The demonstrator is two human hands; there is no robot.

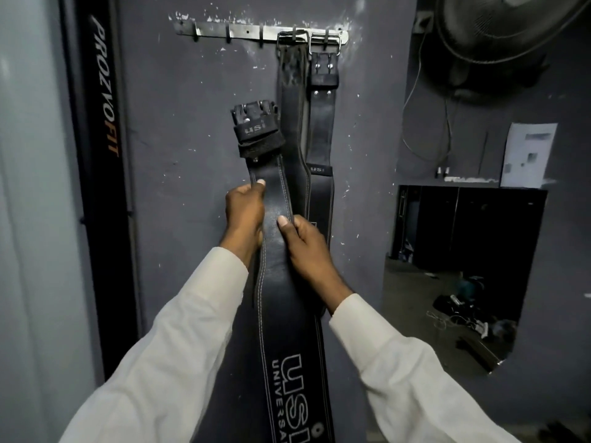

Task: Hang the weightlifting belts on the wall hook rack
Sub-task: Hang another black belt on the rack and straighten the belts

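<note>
The front belt (pixel 278 282) is glossy black, edged with pale lines of stitching and lettered in white, with a grey "USI" mark on the black tab near its top end. The left hung belt (pixel 291 100) is black with light stitching down its edges, and the right hung belt (pixel 321 129) is black with silver rivets, both under a silver hook rack (pixel 243 28) on a slate-grey wall (pixel 179 123) flecked with white chips. The sleeves (pixel 179 346) are cream, the post (pixel 102 155) is black with white and orange lettering, the fan (pixel 499 33) is black, and the paper sheet (pixel 527 155) is white.
</note>
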